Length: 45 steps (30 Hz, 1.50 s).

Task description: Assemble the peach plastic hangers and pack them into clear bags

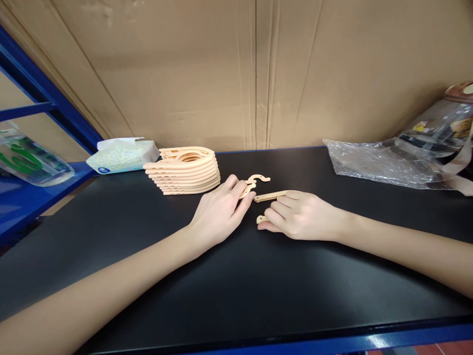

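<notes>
Over the middle of the black table, my left hand (223, 209) is closed on a peach plastic hanger part (248, 190). A curved hook (260, 178) of the same colour sticks out just beyond its fingertips. My right hand (299, 214) is closed around hanger arms (271, 196). One long arm with a hole at its end points toward my left fingertips, and another short end shows beside the right thumb. Fingers hide the rest, so I cannot tell whether the parts in the two hands are joined. Behind my left hand stands a neat stack of folded peach hangers (185, 172).
A tissue pack (123, 155) lies left of the stack. At the far left, a clear bottle with green marking (33, 155) rests on a blue shelf (79, 172). Clear plastic wrap (380, 160) and a transparent bottle with a strap (439, 125) are at the right. Cardboard (166, 74) walls the back.
</notes>
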Available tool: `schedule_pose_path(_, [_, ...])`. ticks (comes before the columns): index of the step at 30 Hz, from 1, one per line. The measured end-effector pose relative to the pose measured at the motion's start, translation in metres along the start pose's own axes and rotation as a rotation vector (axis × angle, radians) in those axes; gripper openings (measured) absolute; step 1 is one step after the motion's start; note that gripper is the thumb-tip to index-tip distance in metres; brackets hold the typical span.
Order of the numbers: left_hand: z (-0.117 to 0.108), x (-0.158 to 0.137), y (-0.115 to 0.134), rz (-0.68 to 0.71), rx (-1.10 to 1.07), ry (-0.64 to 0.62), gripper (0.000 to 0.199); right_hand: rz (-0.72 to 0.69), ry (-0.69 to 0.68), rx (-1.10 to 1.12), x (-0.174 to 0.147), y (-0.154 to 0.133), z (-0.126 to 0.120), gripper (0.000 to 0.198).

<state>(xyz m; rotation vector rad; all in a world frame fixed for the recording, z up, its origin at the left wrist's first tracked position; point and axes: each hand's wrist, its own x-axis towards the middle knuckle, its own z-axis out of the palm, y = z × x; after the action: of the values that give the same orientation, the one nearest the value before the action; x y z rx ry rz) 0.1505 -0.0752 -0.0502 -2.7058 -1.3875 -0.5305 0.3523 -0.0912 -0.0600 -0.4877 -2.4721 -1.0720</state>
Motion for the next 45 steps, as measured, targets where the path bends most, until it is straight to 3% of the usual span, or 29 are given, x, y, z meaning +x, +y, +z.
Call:
schedule_pose_path(6, [-0.0001,-0.0007,-0.0021,0.053,-0.078,-0.002,0.031,-0.013,0.022,-0.086,0.0001,0.0003,-0.0001,0.038])
schedule_pose_path(13, [0.0021,0.0008,-0.0056,0.267,-0.199,-0.042,0.027,-0.049,0.095,-0.066,0.0001,-0.001,-0.0017,0.035])
schedule_pose_path(30, [0.0008,0.0007,-0.0055,0.225,-0.33,-0.06,0.026,0.033,0.081,-0.101,-0.001,0.0003,0.0016,0.033])
schedule_pose_path(38, [-0.0003,0.0006,-0.0044,0.211,-0.352,-0.065,0.027,0.15,0.021,-0.013,-0.0023,0.0011,0.0058,0.037])
schedule_pose_path(45, [0.0003,0.0013,-0.0046,0.186,-0.387,-0.065,0.027,0.224,-0.042,0.154,-0.0028,0.0001,0.0053,0.029])
